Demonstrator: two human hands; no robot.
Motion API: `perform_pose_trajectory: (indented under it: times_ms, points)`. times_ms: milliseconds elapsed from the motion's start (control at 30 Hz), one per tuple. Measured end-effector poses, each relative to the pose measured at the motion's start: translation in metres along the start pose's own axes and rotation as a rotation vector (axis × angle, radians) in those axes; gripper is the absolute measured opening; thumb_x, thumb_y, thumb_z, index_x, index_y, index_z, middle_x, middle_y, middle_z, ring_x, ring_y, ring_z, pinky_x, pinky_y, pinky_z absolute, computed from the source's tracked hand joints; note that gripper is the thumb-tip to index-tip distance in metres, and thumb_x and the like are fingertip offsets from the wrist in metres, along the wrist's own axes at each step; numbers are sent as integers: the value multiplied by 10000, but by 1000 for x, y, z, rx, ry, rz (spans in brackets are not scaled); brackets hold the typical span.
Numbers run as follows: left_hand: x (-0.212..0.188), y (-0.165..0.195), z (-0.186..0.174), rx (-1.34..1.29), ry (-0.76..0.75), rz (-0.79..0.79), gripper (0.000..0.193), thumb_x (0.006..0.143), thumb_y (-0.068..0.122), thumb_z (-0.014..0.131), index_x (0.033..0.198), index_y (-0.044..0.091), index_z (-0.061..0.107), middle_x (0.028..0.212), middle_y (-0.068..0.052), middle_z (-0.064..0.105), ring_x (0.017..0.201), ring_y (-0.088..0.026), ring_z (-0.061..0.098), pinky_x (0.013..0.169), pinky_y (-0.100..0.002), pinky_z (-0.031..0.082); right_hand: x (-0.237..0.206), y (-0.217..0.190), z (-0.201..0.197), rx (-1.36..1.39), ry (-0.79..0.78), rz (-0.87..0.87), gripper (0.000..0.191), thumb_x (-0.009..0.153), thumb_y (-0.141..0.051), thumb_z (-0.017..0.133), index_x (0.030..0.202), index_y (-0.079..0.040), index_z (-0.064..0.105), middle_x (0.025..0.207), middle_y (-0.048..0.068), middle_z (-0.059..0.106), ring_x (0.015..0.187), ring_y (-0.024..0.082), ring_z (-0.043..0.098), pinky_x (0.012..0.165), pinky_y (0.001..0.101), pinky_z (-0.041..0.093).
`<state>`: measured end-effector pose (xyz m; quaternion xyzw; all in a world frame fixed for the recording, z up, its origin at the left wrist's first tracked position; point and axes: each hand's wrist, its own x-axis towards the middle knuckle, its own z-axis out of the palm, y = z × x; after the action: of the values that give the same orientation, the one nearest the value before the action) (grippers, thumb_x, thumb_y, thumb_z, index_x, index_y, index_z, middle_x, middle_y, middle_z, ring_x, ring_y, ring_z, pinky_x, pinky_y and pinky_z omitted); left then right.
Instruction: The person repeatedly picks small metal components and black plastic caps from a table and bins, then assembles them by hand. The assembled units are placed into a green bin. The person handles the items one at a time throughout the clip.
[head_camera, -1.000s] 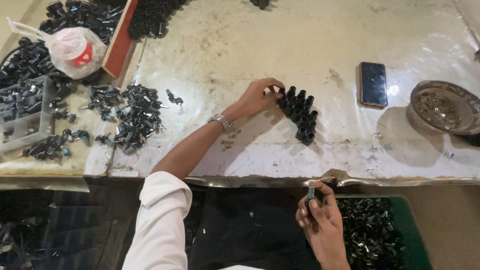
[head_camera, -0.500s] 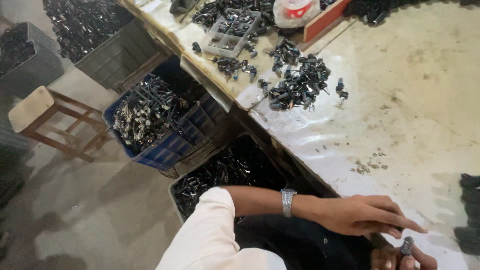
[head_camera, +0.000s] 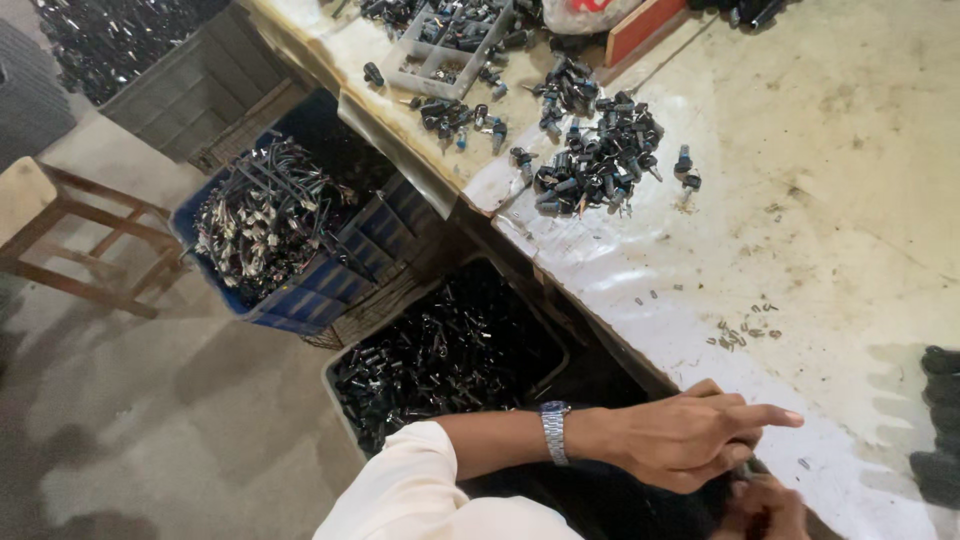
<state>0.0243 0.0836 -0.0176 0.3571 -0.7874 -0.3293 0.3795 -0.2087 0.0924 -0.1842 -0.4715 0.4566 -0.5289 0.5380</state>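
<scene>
My left hand (head_camera: 690, 435), with a metal wristwatch (head_camera: 552, 430) and a white sleeve, reaches across the front edge of the worn white table (head_camera: 830, 200). Its fingers curl down onto a small black part (head_camera: 746, 468), which is mostly hidden. My right hand (head_camera: 768, 506) shows only partly at the bottom edge, right beneath the left, closed on the same part. Both hands meet just off the table's near edge.
A pile of black parts (head_camera: 600, 160) and a grey divided tray (head_camera: 450, 40) lie far left on the table. Tiny metal bits (head_camera: 740, 335) are scattered nearer. Below stand a blue crate of wired parts (head_camera: 280, 230), a bin of black parts (head_camera: 450, 360) and a wooden stool (head_camera: 60, 240).
My left hand came back from the black parts on the table and joined my right hand at the table's edge. The view swung left and down towards the crates on the floor.
</scene>
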Motion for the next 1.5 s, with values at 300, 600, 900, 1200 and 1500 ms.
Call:
perform_pose_trajectory:
  times_ms: [300,600,900,1200,1500]
  points:
    - [1,-7,9,-57,18,47,283,1049,103,575,1304,150,463,1302,-163,627,1191,-278,632,1014,-457,401,-27,-120,55,480,-22,368,277,1041,-142,645,1249,-99,467,875,8,556,590,61,440,530,243,416]
    - [-130,-39,-84,133,88,-587,635,821,132,693,1438,147,542,999,-70,676,953,-200,607,848,-336,485,51,-175,83,-1035,-230,-479,258,1024,-239,672,1252,-130,726,1125,76,693,955,290,648,797,380,526]
    - [-48,-34,-95,443,272,-258,205,949,161,689,1142,156,758,991,-46,772,916,-251,681,853,-414,480,60,-173,100,-1170,7,-641,261,897,-157,778,1149,-122,722,1157,106,687,1013,330,601,892,425,505]
    - [140,-146,-177,1132,253,-450,235,920,312,684,875,97,769,947,-139,715,1007,-320,617,869,-466,437,-9,-168,58,-551,341,-289,116,988,-40,714,1099,-11,730,953,66,767,759,61,640,643,231,490]
    - [73,-125,-109,813,165,-256,200,881,2,604,1054,8,703,1185,-135,696,1174,-304,615,936,-389,539,-15,-154,58,-287,269,-121,187,934,28,719,1120,11,704,996,105,770,799,37,649,673,177,499]
